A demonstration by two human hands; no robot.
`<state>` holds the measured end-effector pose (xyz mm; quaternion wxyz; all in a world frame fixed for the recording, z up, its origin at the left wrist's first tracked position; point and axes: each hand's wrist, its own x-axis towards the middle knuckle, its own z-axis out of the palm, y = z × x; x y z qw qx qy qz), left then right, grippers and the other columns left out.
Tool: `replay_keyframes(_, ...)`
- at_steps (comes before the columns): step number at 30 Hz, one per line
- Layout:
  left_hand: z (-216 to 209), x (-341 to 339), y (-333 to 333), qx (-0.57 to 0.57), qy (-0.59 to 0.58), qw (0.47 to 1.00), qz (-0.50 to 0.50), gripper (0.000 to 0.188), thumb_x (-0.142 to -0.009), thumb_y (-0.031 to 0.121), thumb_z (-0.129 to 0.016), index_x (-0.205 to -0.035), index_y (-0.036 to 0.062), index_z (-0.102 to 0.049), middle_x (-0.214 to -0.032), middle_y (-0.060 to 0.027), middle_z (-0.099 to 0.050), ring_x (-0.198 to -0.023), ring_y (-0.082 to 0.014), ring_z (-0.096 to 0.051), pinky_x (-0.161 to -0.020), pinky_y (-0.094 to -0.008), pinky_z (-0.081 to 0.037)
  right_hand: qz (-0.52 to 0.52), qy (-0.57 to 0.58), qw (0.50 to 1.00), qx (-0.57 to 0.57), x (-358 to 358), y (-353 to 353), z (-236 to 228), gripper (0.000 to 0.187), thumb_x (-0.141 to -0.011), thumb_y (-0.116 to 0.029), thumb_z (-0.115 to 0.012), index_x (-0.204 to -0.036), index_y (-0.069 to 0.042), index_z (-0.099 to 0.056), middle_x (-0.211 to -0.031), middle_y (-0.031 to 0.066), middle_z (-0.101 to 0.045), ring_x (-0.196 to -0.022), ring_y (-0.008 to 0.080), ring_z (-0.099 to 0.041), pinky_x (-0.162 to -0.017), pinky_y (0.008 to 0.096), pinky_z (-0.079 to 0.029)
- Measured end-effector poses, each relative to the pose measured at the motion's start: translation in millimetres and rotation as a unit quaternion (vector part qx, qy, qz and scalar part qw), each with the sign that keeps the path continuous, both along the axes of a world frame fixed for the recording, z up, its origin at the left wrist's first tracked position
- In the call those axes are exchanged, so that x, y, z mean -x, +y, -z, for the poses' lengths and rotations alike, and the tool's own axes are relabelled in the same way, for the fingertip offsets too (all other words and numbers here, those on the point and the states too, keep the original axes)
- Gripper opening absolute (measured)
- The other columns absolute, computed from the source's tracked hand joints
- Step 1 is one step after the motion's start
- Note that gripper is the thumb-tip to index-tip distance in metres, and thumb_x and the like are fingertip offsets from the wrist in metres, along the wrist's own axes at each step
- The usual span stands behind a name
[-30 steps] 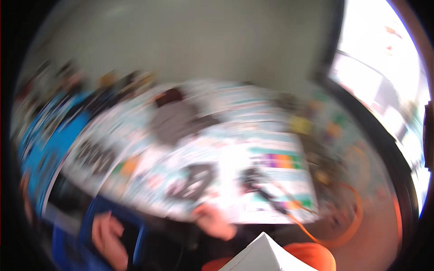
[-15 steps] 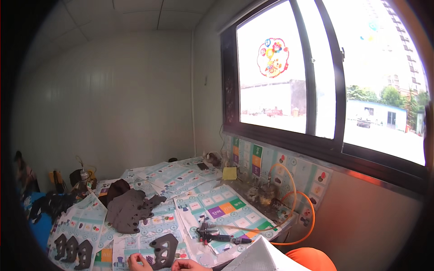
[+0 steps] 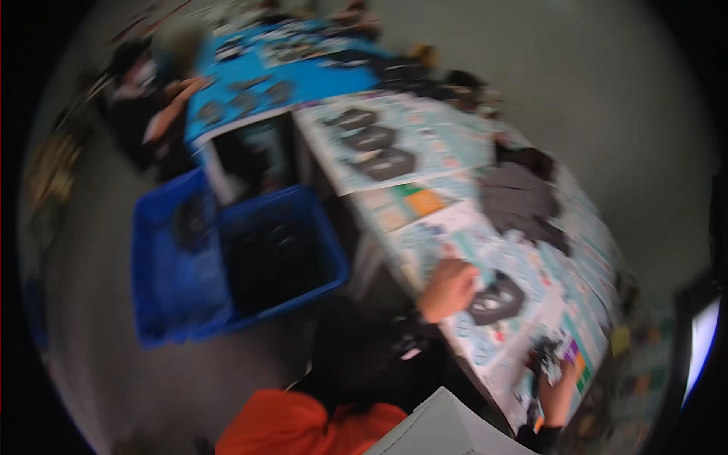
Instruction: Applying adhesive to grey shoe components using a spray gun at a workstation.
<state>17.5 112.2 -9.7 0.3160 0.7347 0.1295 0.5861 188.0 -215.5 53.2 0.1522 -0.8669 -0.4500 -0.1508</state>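
Observation:
Blur softens the whole view. My left hand (image 3: 449,288) is curled over the table's near edge; its fingertips are smeared, and anything inside it is hidden. Just right of it lies a dark grey flat piece with cut-out openings (image 3: 498,300) on the printed paper. Farther right, my right hand (image 3: 561,390) is at the spray gun (image 3: 544,356), which lies on the paper. Whether those fingers close round its handle is lost in the blur. A heap of dark grey pieces (image 3: 519,199) rests beyond, and three similar cut-out pieces (image 3: 373,142) lie in a row farther off.
Two blue crates (image 3: 337,265) stand left of the table, the right one filled with dark pieces. At the upper left a person (image 3: 148,114) in dark clothes sits by a blue-covered table (image 3: 227,80) with several pieces. Orange fabric (image 3: 296,425) and a white sheet (image 3: 447,428) show below.
My view has swung left and down, away from the window, bringing in the crates and the blue table. My right hand has moved from the cut-out piece over to the spray gun.

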Motion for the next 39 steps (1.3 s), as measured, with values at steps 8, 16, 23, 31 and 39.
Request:
replay_keyframes(8,11,40,-1,0.034,0.080,0.994,-0.059,0.009,-0.079,0.004,-0.059,-0.084,0.0063,-0.052,-0.078,-0.0098,-0.053,-0.076,-0.0297,-0.052,-0.072,-0.0390,-0.039,-0.017,0.124,0.975,0.181,-77,-31,35,0.065,-0.057,-0.019,-0.083,-0.109,0.002,-0.050,-0.100,0.0155,-0.051,-0.089,0.0300,-0.054,-0.077,0.0395,-0.046)
replay_keyframes(16,7,26,5,0.006,0.108,0.992,-0.063,0.009,-0.080,0.003,-0.058,-0.086,0.0057,-0.052,-0.074,-0.0085,-0.054,-0.071,-0.0280,-0.053,-0.068,-0.0392,-0.040,-0.025,0.116,0.980,0.160,-28,16,8,0.069,-0.051,-0.015,-0.084,-0.109,0.002,-0.051,-0.099,0.0142,-0.049,-0.090,0.0315,-0.050,-0.077,0.0390,-0.042)
replay_keyframes(23,8,29,7,0.007,0.105,0.993,-0.057,0.009,-0.079,0.002,-0.058,-0.086,0.0055,-0.052,-0.074,-0.0085,-0.056,-0.071,-0.0281,-0.054,-0.068,-0.0389,-0.041,-0.021,0.204,0.966,0.157,-31,33,7,0.070,-0.051,-0.012,-0.083,-0.111,0.003,-0.050,-0.102,0.0151,-0.050,-0.100,0.0340,-0.049,-0.088,0.0416,-0.040)
replay_keyframes(31,7,31,6,0.012,0.113,0.992,-0.056,0.009,-0.078,0.001,-0.057,-0.085,0.0053,-0.052,-0.073,-0.0095,-0.056,-0.070,-0.0297,-0.053,-0.067,-0.0396,-0.040,-0.066,0.219,0.960,0.164,-39,37,6,0.060,-0.053,-0.012,-0.081,-0.104,0.002,-0.053,-0.091,0.0115,-0.050,-0.085,0.0280,-0.050,-0.078,0.0371,-0.042)
replay_keyframes(39,5,31,6,0.005,0.113,0.992,-0.052,0.011,-0.078,0.001,-0.057,-0.086,0.0052,-0.051,-0.073,-0.0096,-0.055,-0.070,-0.0295,-0.053,-0.067,-0.0399,-0.040,-0.052,0.225,0.957,0.176,-34,42,-1,0.058,-0.054,-0.012,-0.081,-0.103,0.002,-0.053,-0.091,0.0113,-0.049,-0.084,0.0274,-0.050,-0.077,0.0367,-0.043)
